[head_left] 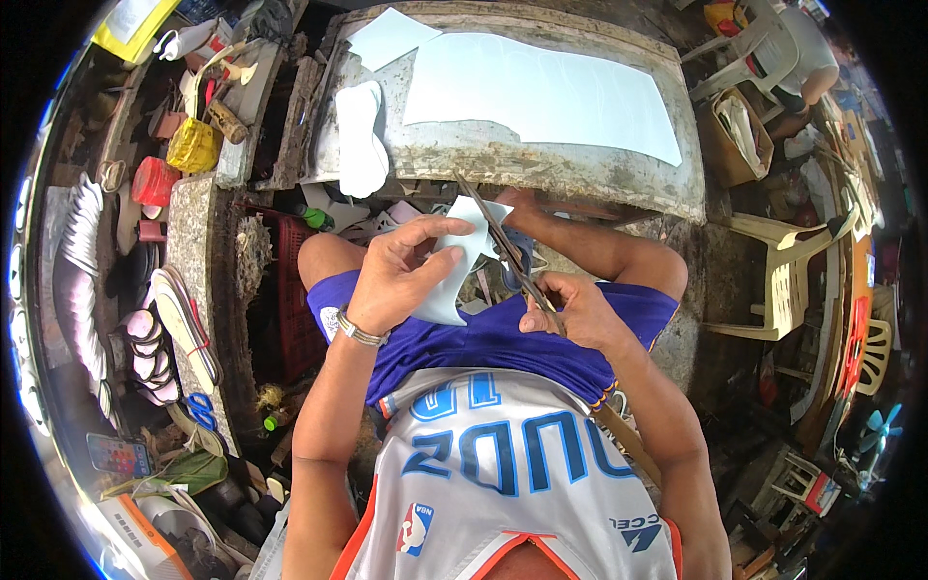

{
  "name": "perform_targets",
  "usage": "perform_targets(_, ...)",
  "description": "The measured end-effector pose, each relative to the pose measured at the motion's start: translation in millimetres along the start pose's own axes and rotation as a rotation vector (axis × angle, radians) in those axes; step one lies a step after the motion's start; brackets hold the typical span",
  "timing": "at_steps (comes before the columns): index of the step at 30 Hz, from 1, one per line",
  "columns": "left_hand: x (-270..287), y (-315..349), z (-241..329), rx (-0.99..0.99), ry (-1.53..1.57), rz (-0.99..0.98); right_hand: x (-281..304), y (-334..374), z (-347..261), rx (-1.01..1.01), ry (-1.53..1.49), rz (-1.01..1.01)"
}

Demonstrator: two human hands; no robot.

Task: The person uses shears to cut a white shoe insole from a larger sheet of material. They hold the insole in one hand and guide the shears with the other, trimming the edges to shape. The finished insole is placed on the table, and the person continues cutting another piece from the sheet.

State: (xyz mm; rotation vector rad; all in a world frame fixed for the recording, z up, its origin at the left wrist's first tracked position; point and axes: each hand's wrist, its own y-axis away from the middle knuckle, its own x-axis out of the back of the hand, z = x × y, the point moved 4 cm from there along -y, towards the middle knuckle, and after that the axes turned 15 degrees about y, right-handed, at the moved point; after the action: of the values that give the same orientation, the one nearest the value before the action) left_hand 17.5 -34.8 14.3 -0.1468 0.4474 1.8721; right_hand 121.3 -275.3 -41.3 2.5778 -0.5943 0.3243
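Both arms come up from 6 o'clock, elbows bent, and the hands meet over the person's lap, near the middle of the view. The left forearm points between 12 and 1 o'clock, with a bracelet (362, 329) at the wrist; the right forearm slants toward 11 o'clock.

The left hand (401, 266), just toward 10 o'clock from the middle, is half curled, its thumb and forefinger pinching a white piece (446, 295). The piece sits between the hands, its lower end hanging in front of the purple shorts (416, 358).

The right hand (578, 307), between 3 and 4 o'clock, is closed round the handles of the scissors (509, 251). Their blades point to 11 o'clock and cross the piece near its upper end; how far apart the blades stand cannot be told.

At 12 o'clock stands a worn table (454, 147). On it lie a large white sheet (546, 92) toward 1 o'clock, a smaller sheet (391, 39) between 11 and 12, and a white sole shape (361, 140) at 11. A beige chair (778, 290) stands at 3 o'clock
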Motion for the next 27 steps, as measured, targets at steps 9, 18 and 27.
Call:
perform_targets(9,2,-3,8,-0.059,-0.032,-0.106,11,3,1,0.01,0.053,-0.047)
perform_targets(18,-1,-4,11,-0.059,-0.074,-0.103,6,2,-1,0.046,-0.039,-0.016)
perform_targets(27,-2,-4,12,-0.042,-0.084,-0.109,4,1,2,0.045,-0.061,-0.042)
